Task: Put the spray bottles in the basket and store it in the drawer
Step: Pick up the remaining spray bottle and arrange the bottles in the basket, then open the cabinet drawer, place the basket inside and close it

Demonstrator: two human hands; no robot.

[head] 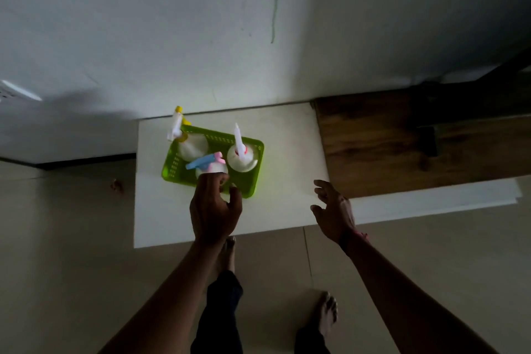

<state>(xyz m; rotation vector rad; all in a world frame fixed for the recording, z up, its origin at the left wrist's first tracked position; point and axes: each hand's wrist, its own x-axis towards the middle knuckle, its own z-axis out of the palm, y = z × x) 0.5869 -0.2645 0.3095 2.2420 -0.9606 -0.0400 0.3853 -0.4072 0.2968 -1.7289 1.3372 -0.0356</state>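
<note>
A: Where is the green basket (253,181)?

B: It sits on the white tabletop (287,129), near the back by the wall (172,37). Its long side runs left to right, tipped a little so the right end is nearer to the person.

A: And the bottles?

B: All three stand up in the basket. The yellow-top bottle (192,146) is at the back left, and its sprayer points away and a bit left, toward the wall. The red-top bottle (242,159) is on the right, and its thin white sprayer points up toward the far side too. The blue-top bottle (211,167) is at the front, and its blue sprayer lies sideways, with the tip pointing left.

A: What is the left hand (214,210) doing?

B: Its grip is closed around the blue-top bottle. The fingers wrap the near side of the bottle, just under the blue sprayer. The thumb sticks out to the right, over the front edge of the basket.

A: And the right hand (333,210)?

B: It is open, with fingers spread, holding nothing. It hangs over the right front part of the tabletop, well apart from the basket and to its right.

A: What is beside the tabletop?

B: A brown wooden top (402,146) is on the right. Bare feet stand on the floor (71,238) below.
</note>
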